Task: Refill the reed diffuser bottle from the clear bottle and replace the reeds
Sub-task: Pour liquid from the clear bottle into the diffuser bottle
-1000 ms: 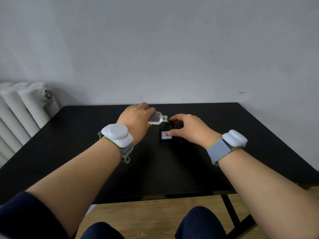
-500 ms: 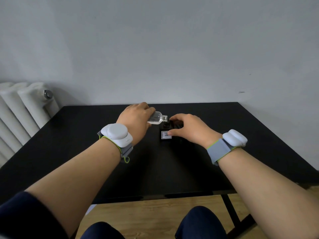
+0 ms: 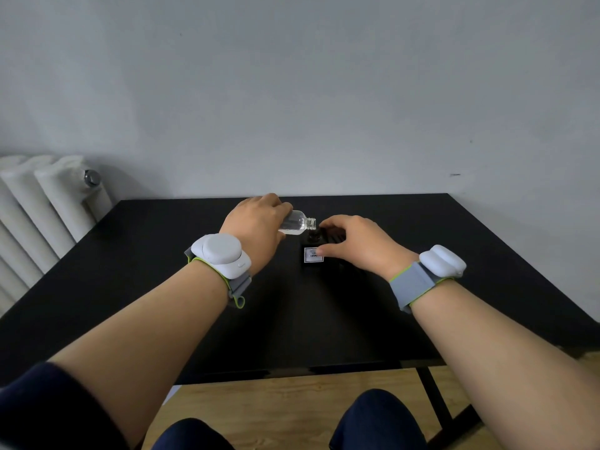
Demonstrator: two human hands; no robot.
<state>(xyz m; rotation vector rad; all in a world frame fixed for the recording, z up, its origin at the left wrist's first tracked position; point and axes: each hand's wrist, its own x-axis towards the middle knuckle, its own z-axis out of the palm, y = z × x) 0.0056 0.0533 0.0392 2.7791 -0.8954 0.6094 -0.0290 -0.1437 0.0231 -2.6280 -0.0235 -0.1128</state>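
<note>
My left hand (image 3: 256, 227) grips a small clear bottle (image 3: 297, 223), tipped sideways with its open mouth pointing right, just above the neck of the reed diffuser bottle (image 3: 312, 251). The diffuser bottle is black with a white label on its front and stands upright in the middle of the black table (image 3: 162, 287). My right hand (image 3: 357, 245) holds the diffuser bottle from the right, thumb on the label's edge and fingers curled round its back. A little clear liquid lies in the tipped bottle. No reeds are plainly visible.
A white radiator (image 3: 42, 209) stands at the left against the grey wall, close to the table's left edge. The table's far edge meets the wall. Below the near edge are wooden floor, a black table leg (image 3: 435, 401) and my knees.
</note>
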